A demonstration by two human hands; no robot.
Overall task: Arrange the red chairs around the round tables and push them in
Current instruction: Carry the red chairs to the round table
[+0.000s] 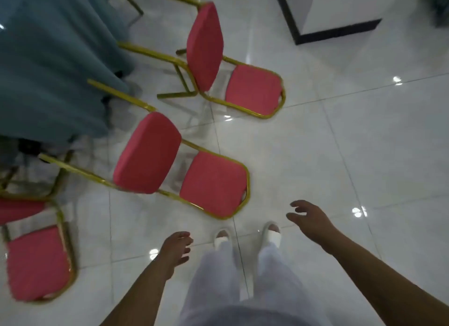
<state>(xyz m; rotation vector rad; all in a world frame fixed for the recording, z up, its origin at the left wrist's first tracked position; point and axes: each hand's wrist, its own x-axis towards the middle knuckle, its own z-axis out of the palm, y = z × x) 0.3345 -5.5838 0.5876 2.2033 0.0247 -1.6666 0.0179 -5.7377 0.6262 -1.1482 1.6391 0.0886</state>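
Red chairs with gold frames stand on the glossy tiled floor (340, 143) round the near right side of a tabletop draped in teal cloth (48, 58). The left chair (36, 262) is at the near left edge of view, partly cut off. The middle chair (148, 153) stands just beside the hanging cloth, its framed back toward the person. The left hand (176, 248) hangs near and right of that chair, fingers loosely curled, grasping nothing. The far chair (205, 46) stands farther off, apart from the middle one. White slippers (222, 238) show between the hands. The right hand (308, 219) is spread and released, touching nothing. A white pillar (340, 7) with a black base stands far right.
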